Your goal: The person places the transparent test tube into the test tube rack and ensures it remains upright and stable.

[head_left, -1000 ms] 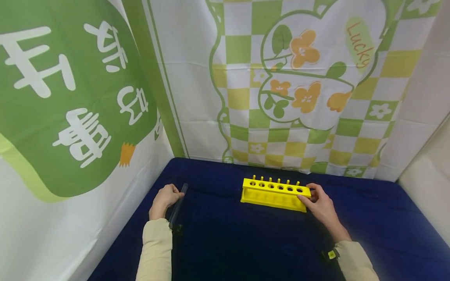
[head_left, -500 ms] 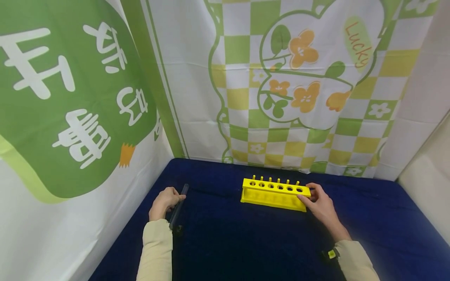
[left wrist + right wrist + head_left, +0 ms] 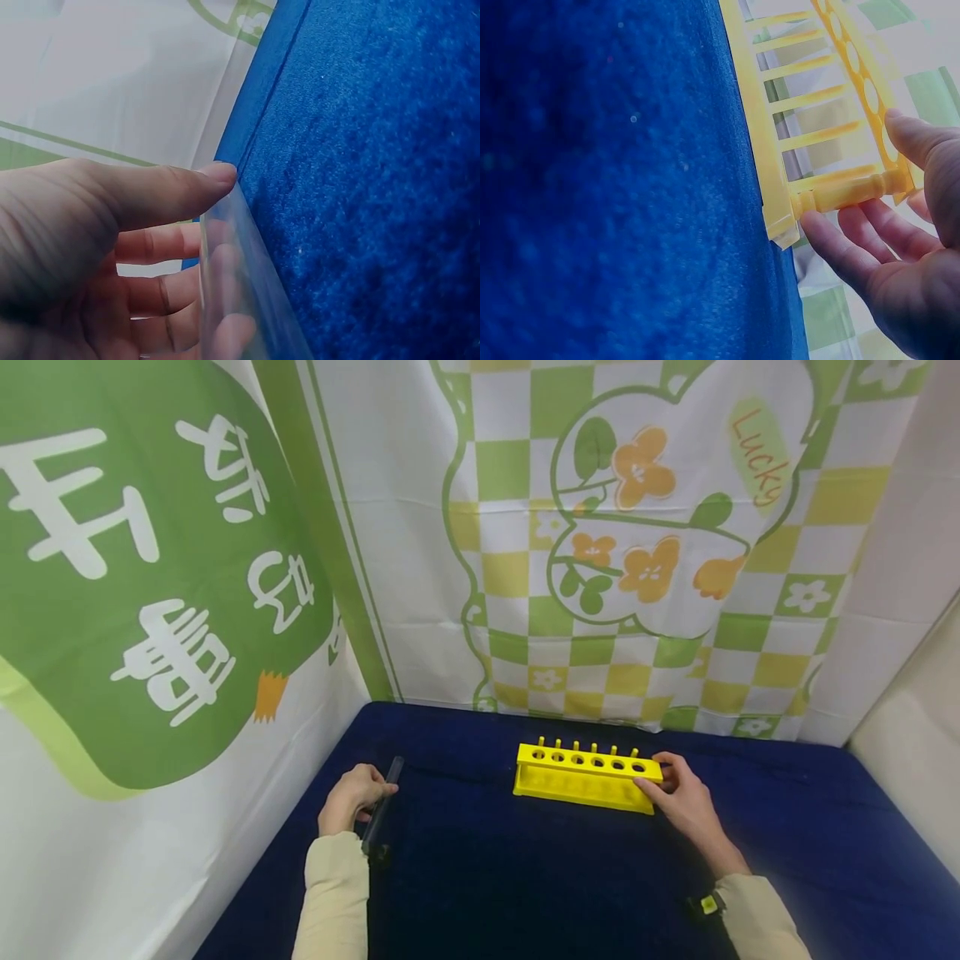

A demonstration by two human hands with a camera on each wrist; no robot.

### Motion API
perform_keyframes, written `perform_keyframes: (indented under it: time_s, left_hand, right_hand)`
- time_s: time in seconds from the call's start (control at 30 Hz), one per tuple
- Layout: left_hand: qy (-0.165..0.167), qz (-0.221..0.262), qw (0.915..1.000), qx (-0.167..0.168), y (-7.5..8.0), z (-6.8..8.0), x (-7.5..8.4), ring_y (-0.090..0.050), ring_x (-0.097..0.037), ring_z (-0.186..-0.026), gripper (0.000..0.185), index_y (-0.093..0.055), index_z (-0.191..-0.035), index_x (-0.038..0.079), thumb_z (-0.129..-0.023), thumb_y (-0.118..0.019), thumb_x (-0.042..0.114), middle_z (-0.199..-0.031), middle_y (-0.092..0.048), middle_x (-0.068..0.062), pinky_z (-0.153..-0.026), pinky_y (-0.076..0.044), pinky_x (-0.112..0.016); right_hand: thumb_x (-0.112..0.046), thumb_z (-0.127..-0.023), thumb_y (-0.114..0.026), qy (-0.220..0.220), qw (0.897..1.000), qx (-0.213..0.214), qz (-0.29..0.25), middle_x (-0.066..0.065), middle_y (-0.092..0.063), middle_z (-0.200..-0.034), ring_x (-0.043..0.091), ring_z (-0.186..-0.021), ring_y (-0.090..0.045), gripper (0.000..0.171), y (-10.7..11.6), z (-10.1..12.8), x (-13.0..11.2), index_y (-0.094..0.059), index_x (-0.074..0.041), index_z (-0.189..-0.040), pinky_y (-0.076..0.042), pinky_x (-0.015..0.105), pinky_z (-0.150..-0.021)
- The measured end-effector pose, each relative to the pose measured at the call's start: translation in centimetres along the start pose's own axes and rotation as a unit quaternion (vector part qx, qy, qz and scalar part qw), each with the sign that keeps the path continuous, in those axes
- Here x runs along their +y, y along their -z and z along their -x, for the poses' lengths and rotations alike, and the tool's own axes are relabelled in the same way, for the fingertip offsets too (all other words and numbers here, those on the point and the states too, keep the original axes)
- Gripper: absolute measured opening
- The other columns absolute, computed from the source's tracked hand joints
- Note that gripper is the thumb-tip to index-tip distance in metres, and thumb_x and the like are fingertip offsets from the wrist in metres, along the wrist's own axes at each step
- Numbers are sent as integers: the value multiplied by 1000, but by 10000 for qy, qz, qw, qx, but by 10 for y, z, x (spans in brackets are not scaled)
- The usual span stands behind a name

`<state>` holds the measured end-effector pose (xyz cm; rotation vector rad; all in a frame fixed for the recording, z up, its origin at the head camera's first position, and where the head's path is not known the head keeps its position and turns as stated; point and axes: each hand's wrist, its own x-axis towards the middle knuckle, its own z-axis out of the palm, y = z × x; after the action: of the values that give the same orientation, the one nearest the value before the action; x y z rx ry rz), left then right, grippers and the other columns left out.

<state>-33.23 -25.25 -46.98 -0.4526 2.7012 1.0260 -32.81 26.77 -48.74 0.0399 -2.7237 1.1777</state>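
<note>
My left hand (image 3: 356, 795) holds a clear test tube (image 3: 380, 817) at the left of the table. In the left wrist view the thumb presses on the upper end of the tube (image 3: 259, 300), and the other fingers show through its wall. A yellow test tube rack (image 3: 581, 792) stands upright toward the back, its row of holes bare and a row of short pegs behind them. At the rack's right end, my right hand (image 3: 684, 797) grips it. The right wrist view has the thumb at the top plate and the fingers against the end post (image 3: 844, 193).
Dark blue cloth (image 3: 517, 885) covers the table. A patterned curtain (image 3: 506, 560) hangs right behind the rack, and a green and white one (image 3: 217, 810) runs along the left edge, close to my left hand.
The head view has tilted up very slightly. My left hand and the tube have shifted a little, with the fingers showing more below the tube. Rack and right hand stay put.
</note>
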Motion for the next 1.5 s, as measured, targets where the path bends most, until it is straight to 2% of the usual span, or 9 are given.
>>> perform_keyframes:
  time_s: [0.37,0.8,1.0,1.3,1.5]
  left_hand:
    - [-56,173,9998,-45,-2,-1,-2,-56,-25,-79,22,-57,-98,5,-93,-69,23,-90,-55,-12,-57,-56,-32]
    - [-569,709,9958,134,3,0,7,-63,-25,-83,25,-57,-107,-1,-95,-64,20,-97,-61,-18,-61,-60,-35]
    - [-679,1123,9909,297,3,-3,9,-62,-21,-77,25,-58,-107,-2,-95,-64,19,-93,-61,-15,-59,-60,-33]
    - [-854,1634,9816,489,5,-2,12,-65,-22,-79,31,-56,-116,-2,-96,-62,22,-102,-62,-18,-61,-61,-33]
    - [-956,1738,9791,459,3,-4,15,-66,-21,-80,34,-55,-121,-3,-98,-61,20,-106,-64,-20,-63,-61,-33]
  right_hand:
    - [-48,-91,-67,24,10000,-7,9,22,-62,-116,30,-95,-64,66,0,0,1,-44,-6,-137,-55,31,-72]
    - [-48,-91,-66,3,10000,-7,-6,23,-61,-118,29,-96,-63,68,0,0,0,-43,-5,-138,-56,32,-74]
    - [-48,-91,-66,31,10000,-13,-6,23,-61,-117,30,-96,-63,68,0,0,0,-42,-5,-138,-56,32,-74]
    - [-48,-91,-66,86,10000,12,-16,24,-61,-117,31,-96,-64,68,-3,-1,0,-42,-6,-138,-56,32,-73]
    - [-49,-90,-66,56,10000,22,-40,24,-62,-116,31,-97,-65,69,-2,1,0,-42,-6,-138,-56,32,-72]
